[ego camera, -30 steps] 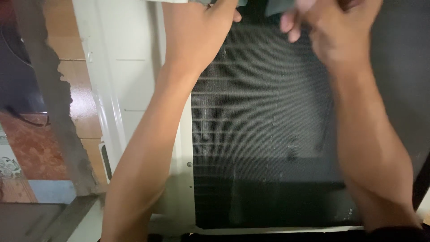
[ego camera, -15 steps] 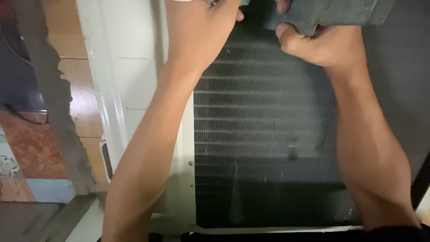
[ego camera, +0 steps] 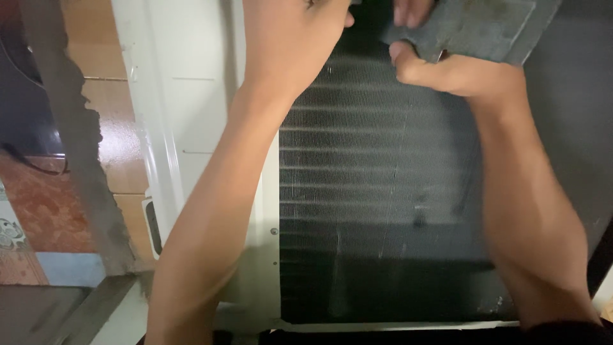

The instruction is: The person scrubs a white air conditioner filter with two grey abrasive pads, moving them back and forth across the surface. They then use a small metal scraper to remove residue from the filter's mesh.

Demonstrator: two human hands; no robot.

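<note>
Both my forearms reach up over a dark finned coil panel (ego camera: 377, 191) set in a white casing (ego camera: 191, 96). My right hand (ego camera: 447, 67) grips a grey cloth (ego camera: 479, 29) at the panel's top right, thumb under it, fingers wrapped over its upper edge. My left hand (ego camera: 300, 32) lies at the top edge of the panel next to the cloth; its fingers are cut off by the frame, so what it holds is not visible.
A rough grey concrete ledge (ego camera: 76, 160) runs down the left side. Beyond it lie reddish tiles (ego camera: 38, 204) and wooden boards (ego camera: 108, 115). A white strip (ego camera: 396, 324) borders the panel's lower edge.
My right hand has shifted from flat on the panel's top to gripping the grey cloth, which has come down into view. My left arm stays in place.
</note>
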